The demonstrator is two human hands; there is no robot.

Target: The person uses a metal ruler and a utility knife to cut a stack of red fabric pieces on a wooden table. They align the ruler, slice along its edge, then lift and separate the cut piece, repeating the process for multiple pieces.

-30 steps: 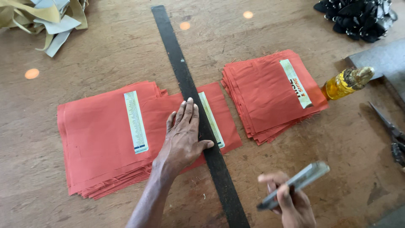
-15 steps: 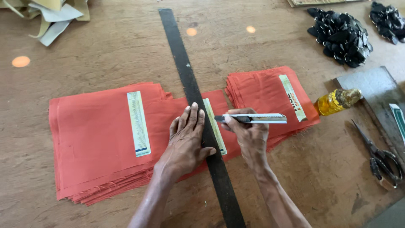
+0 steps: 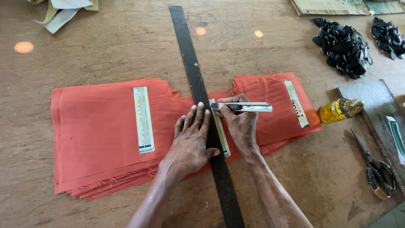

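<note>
The left hand [image 3: 190,141] lies flat with fingers spread wide, pressing on the long black ruler [image 3: 198,101] and the red cloth under it, likely to keep both from slipping. The right hand [image 3: 241,126] has its fingers closed around a grey box cutter [image 3: 242,107], its tip set against the right edge of the ruler, which seems to guide the blade. The stack of red cloth [image 3: 101,139] with its white paper strip [image 3: 144,119] spreads left of the ruler. A smaller stack of red cloth [image 3: 274,114] lies just right of the ruler, already apart. Further right of the ruler stand a small yellow bottle [image 3: 337,110] and scissors [image 3: 375,169], near at hand. The wooden table [image 3: 105,50] is worn, with black scraps [image 3: 342,45] piled far right of the ruler's top end.
</note>
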